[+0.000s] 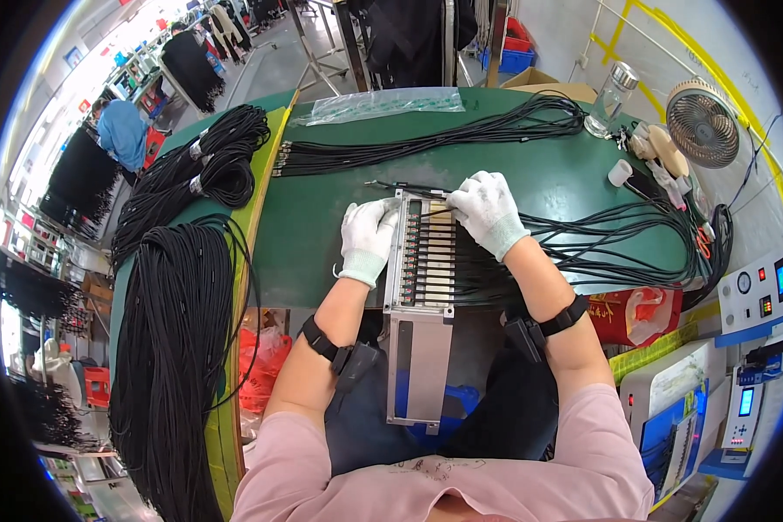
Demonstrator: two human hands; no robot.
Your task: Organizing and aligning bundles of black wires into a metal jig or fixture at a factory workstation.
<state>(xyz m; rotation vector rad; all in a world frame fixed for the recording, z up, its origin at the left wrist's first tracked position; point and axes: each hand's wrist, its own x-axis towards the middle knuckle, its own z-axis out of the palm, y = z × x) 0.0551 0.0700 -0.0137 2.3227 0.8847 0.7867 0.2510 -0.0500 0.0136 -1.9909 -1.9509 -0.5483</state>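
Mostly, black cables (431, 258) look lined up in the metal rack (422, 311), which pokes past the near edge of the table (317, 217). The left hand (368, 233) touches the rack's far left side, grip unclear; the right hand (485, 209) pinches another cable (426, 190). Loose cables (426, 143) lie farther back, maybe left to do.

Your gloved left hand (369, 233) rests against the upper left side of a metal fixture (420, 315) at the edge of the green table (309, 226); your gloved right hand (485, 206) is at its top, fingers meeting a black cable (423, 190). Cable ends (413, 252) line its slots. Beyond your hands lie a cable bundle (426, 144) and a clear plastic bag (383, 106).
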